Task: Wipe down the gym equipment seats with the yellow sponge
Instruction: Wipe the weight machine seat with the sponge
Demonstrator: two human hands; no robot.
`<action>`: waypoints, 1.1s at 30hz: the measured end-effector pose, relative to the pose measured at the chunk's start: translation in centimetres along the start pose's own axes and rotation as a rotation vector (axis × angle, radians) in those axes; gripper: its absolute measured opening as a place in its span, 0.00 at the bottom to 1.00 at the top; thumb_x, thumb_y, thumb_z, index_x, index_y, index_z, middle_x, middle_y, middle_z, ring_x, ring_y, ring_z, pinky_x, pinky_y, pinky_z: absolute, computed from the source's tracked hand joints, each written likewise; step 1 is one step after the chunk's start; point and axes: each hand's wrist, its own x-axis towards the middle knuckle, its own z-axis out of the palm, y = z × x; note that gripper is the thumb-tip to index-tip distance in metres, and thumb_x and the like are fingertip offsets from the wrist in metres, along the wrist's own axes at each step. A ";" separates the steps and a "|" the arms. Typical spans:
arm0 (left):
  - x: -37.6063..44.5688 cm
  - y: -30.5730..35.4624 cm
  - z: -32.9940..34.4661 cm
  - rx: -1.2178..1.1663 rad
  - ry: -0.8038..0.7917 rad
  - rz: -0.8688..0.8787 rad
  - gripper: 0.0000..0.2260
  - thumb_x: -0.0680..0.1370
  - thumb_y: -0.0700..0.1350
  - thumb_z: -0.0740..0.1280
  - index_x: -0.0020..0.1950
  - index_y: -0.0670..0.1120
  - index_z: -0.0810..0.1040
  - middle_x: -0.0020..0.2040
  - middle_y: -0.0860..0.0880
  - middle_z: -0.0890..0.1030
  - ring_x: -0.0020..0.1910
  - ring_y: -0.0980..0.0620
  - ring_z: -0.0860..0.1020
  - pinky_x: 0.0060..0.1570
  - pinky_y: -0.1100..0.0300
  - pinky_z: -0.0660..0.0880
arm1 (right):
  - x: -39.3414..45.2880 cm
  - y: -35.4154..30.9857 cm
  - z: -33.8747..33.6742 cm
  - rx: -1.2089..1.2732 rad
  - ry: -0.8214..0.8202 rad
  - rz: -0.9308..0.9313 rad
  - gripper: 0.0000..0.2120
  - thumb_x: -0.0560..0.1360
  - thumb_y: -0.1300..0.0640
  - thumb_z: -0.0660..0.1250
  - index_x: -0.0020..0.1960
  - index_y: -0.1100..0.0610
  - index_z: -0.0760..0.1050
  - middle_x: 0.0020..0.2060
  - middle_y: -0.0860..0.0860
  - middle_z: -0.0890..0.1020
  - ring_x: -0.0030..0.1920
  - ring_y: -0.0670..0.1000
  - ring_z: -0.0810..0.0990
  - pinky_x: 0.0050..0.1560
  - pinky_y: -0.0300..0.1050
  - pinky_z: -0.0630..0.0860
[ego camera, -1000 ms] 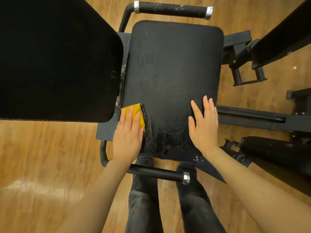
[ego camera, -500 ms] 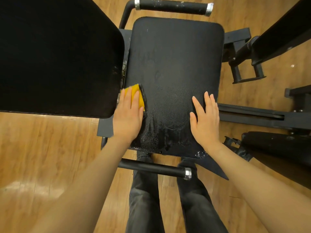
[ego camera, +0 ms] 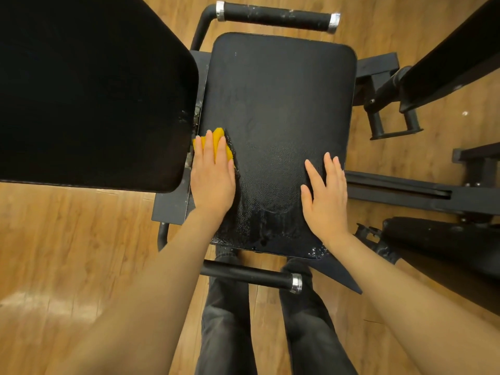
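Observation:
A black padded seat (ego camera: 281, 109) fills the middle of the view, its near part wet and shiny. My left hand (ego camera: 212, 177) presses the yellow sponge (ego camera: 216, 139) flat against the seat's left edge with straight fingers; only the sponge's far end shows past my fingertips. My right hand (ego camera: 326, 196) rests flat on the seat's near right part, fingers straight and holding nothing.
A large black back pad (ego camera: 92, 87) rises at the left, close beside my left hand. Black handle bars lie beyond the seat (ego camera: 276, 16) and in front of it (ego camera: 251, 274). Machine frame parts (ego camera: 405, 190) stand on the wooden floor at the right. My legs show below.
My left hand has slid the sponge away from me along the seat's left edge. My right hand has stayed in place on the seat.

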 end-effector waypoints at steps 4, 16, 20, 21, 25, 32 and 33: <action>-5.2 1.2 1.3 -0.108 0.043 -0.018 0.22 0.81 0.45 0.59 0.74 0.43 0.64 0.76 0.42 0.61 0.76 0.40 0.56 0.72 0.49 0.60 | 0.0 0.1 -0.1 0.014 -0.012 0.005 0.23 0.80 0.54 0.59 0.75 0.50 0.61 0.77 0.54 0.54 0.77 0.54 0.46 0.75 0.52 0.46; -0.4 3.7 1.0 -0.067 0.026 -0.185 0.23 0.83 0.49 0.54 0.77 0.46 0.58 0.78 0.43 0.53 0.77 0.40 0.50 0.73 0.47 0.59 | 0.3 0.7 -0.5 -0.089 0.024 -0.040 0.23 0.79 0.53 0.61 0.73 0.50 0.65 0.74 0.57 0.61 0.75 0.58 0.57 0.71 0.56 0.54; -4.2 5.5 2.4 -0.046 0.050 -0.151 0.23 0.82 0.48 0.57 0.76 0.44 0.60 0.77 0.41 0.56 0.77 0.38 0.53 0.74 0.47 0.58 | 1.1 1.7 -1.4 -0.167 0.001 -0.110 0.22 0.78 0.54 0.62 0.71 0.50 0.67 0.70 0.58 0.67 0.71 0.60 0.64 0.67 0.62 0.64; -6.0 6.2 2.9 -0.043 0.037 -0.106 0.24 0.81 0.48 0.58 0.76 0.44 0.60 0.77 0.41 0.57 0.76 0.38 0.54 0.74 0.47 0.58 | 1.3 1.9 -1.6 -0.185 -0.003 -0.129 0.22 0.78 0.55 0.63 0.71 0.49 0.67 0.70 0.58 0.67 0.70 0.60 0.65 0.66 0.62 0.66; -10.0 7.0 4.0 0.006 -0.050 0.122 0.26 0.79 0.50 0.61 0.76 0.46 0.61 0.77 0.42 0.57 0.76 0.40 0.54 0.74 0.47 0.58 | 1.4 2.6 -2.1 -0.229 -0.015 -0.194 0.23 0.77 0.54 0.63 0.71 0.49 0.67 0.68 0.58 0.68 0.69 0.60 0.66 0.63 0.61 0.68; -4.1 7.2 2.7 0.012 -0.020 -0.088 0.25 0.81 0.50 0.56 0.77 0.47 0.56 0.78 0.42 0.54 0.77 0.39 0.52 0.74 0.47 0.56 | 1.4 1.9 -2.2 -0.221 -0.035 -0.162 0.22 0.77 0.54 0.64 0.71 0.50 0.67 0.68 0.58 0.68 0.69 0.60 0.66 0.65 0.61 0.67; -4.2 7.9 2.9 -0.019 -0.005 -0.141 0.25 0.81 0.50 0.56 0.77 0.47 0.57 0.78 0.42 0.54 0.77 0.38 0.52 0.74 0.46 0.56 | 1.5 1.9 -2.4 -0.217 -0.038 -0.166 0.22 0.77 0.54 0.64 0.71 0.50 0.68 0.68 0.58 0.68 0.69 0.60 0.66 0.64 0.61 0.67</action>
